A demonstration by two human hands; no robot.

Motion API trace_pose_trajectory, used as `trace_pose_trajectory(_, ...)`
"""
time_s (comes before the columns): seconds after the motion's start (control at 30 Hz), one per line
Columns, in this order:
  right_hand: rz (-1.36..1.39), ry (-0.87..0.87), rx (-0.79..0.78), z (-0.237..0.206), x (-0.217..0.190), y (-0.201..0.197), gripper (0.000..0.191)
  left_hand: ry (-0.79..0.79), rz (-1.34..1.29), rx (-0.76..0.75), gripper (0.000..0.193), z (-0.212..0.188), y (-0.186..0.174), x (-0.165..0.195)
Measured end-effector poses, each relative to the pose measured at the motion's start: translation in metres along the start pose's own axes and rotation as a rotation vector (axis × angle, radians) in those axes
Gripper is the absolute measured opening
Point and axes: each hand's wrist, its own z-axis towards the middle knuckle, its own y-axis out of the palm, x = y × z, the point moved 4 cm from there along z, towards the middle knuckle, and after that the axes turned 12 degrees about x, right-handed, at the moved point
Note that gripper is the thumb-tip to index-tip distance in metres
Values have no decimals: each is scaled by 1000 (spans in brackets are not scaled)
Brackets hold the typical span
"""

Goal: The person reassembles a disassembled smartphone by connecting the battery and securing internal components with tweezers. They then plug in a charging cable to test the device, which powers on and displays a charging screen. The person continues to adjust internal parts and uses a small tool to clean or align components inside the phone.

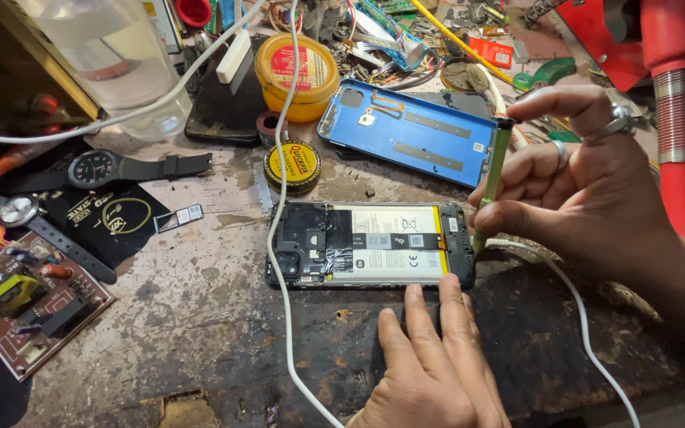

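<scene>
An opened phone lies flat with its back off, white battery and black boards showing. My left hand rests on the bench just below it, fingertips touching its near edge. My right hand grips a green screwdriver held nearly upright, its tip down at the phone's right end. The phone's blue back cover lies inside-up just beyond the phone.
A white cable crosses the phone's left end. Two yellow round tins, wristwatches, a SIM tray, a brown circuit board, a clear bottle and a red stand crowd the worn bench.
</scene>
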Motion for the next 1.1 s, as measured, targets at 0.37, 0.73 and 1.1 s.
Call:
trace_pose_trajectory(0.37, 11, 5, -7, -1, -1, 1, 81, -25, -6, 5, 27, -1, 3, 2)
trace_pose_trajectory(0.73, -20, 15, -3, -3, 2, -2, 82, 16, -13, -6, 26, -2, 3, 1)
trace_pose_trajectory(1.1, 81, -137, 54, 1, 1, -24, 79, -423, -781, -263, 48, 36, 2, -54)
